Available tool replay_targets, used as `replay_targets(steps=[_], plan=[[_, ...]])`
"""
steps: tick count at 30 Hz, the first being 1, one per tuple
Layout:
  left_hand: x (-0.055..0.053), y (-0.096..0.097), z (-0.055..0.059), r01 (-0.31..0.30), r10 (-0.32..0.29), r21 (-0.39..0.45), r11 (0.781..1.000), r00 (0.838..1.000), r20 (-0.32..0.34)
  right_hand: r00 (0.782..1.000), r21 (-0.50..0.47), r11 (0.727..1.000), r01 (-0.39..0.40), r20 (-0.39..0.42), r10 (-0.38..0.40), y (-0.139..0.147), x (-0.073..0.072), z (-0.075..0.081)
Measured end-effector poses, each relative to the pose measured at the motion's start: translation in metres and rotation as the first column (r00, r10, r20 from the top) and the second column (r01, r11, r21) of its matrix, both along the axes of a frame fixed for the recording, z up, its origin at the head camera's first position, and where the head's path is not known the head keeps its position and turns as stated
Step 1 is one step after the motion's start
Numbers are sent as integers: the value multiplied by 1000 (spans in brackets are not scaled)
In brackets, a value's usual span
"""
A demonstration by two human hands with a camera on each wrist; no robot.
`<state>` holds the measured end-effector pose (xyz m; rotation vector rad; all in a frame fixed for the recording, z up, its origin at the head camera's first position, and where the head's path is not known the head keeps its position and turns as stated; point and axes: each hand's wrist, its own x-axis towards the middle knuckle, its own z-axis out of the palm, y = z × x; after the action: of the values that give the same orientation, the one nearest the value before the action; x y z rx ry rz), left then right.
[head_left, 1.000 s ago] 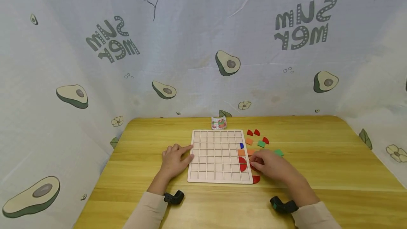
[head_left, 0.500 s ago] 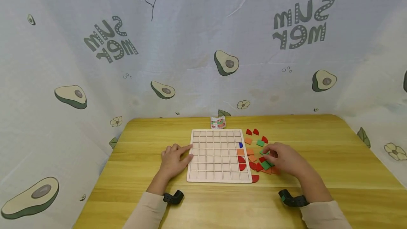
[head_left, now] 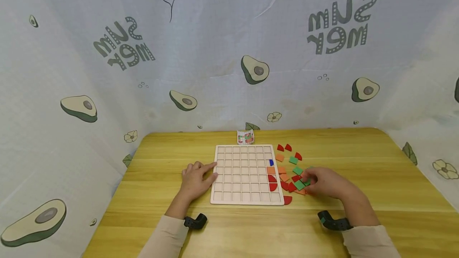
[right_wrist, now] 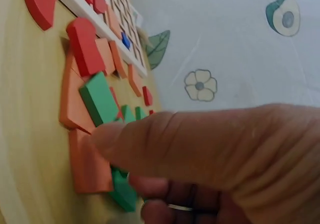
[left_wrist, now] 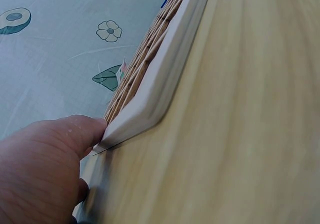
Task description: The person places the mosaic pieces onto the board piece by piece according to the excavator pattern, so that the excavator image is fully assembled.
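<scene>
A pale wooden grid board (head_left: 236, 203) lies on the table. My left hand (head_left: 196, 180) rests at its left side, index finger and thumb touching the edge; in the left wrist view the thumb (left_wrist: 80, 134) lies against the board's corner. My right hand (head_left: 328, 183) is over a loose pile of flat pieces to the board's right. Its thumb (right_wrist: 150, 139) reaches across the pile beside a green square (right_wrist: 100, 98) and an orange piece (right_wrist: 90, 161), apart from the bent fingers below. No piece shows clearly held; the far fingertips are partly hidden.
In the board's right column sit a blue piece (head_left: 271, 163), an orange square (head_left: 270, 170) and two red quarter-circles (head_left: 273, 182). A small patterned card (head_left: 245, 137) stands behind the board. More red, orange and green pieces lie to the right. A printed curtain (head_left: 215, 51) hangs behind the table.
My right hand has moved right from the board's edge onto the pile, then slightly down and further right, uncovering a green square. My left hand stays at the board's edge.
</scene>
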<state>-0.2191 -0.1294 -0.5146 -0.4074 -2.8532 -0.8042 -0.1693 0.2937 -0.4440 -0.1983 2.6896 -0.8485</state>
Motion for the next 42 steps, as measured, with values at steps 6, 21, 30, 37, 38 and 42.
replay_targets(steps=[6,21,30,37,38,42], plan=[[0,0,1,2,-2,-7,1000,1000,12,999,2,1000,1,43,-1,15,5,3],[1,-2,-1,4,-4,1,1000,1000,25,999,-131,991,-16,29,20,37,-5,-21],[0,0,0,6,-6,0,1000,1000,22,1000,-115,993,20,-21,-23,39,-5,-21],[0,0,0,0,0,0,1000,1000,31,997,-31,998,58,-49,-59,28,-4,-9],[0,0,0,-1,1,1,1000,1000,30,997,-25,998,57,-57,-58,24,-4,-7],[0,0,0,-1,1,1,1000,1000,26,992,-8,1000,10,-123,-10,-1,-5,-3]])
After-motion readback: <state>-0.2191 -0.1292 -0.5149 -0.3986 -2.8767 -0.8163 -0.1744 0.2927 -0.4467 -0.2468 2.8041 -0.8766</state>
